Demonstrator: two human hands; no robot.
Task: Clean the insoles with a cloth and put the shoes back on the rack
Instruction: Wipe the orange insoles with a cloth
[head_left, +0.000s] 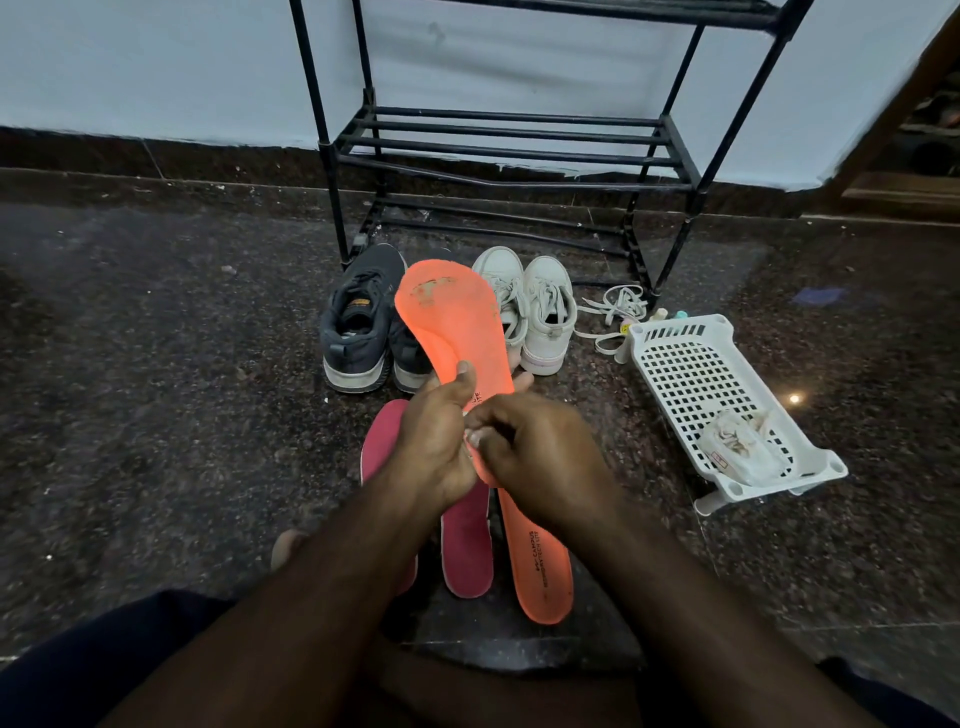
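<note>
The left hand (434, 436) grips the orange insole (452, 322) near its heel, thumb pressed flat on the upper face and fingers curled behind. The right hand (530, 452) meets it from three o'clock, fingers curled round the insole's heel edge, pinching it; something pale shows between the fingertips, too hidden to name. The held insole rises tilted toward twelve o'clock, its toe end smudged dark and covering part of the shoes behind. Dark print runs near the thumb, too small to read.

Below the hands, at six o'clock, three more insoles lie on the dark speckled floor (156, 364): a second orange insole (540, 561) printed "CAMPUS" with a smaller line under it that I cannot read, and two red insoles (467, 545) just beside it at nine o'clock, one largely hidden by the left forearm.

At eleven o'clock from the hands stands a pair of dark grey sneakers (358, 322); at one o'clock a pair of white sneakers (540, 317), loose white laces (613, 312) lying beside them. The black metal rack (509, 150) stands behind both pairs, against the wall.

At three o'clock a white perforated plastic basket (696, 374) sits tilted on the floor, holding a crumpled white cloth (737, 447) in its near corner. Small bottles (670, 315) peek out behind its far rim.
</note>
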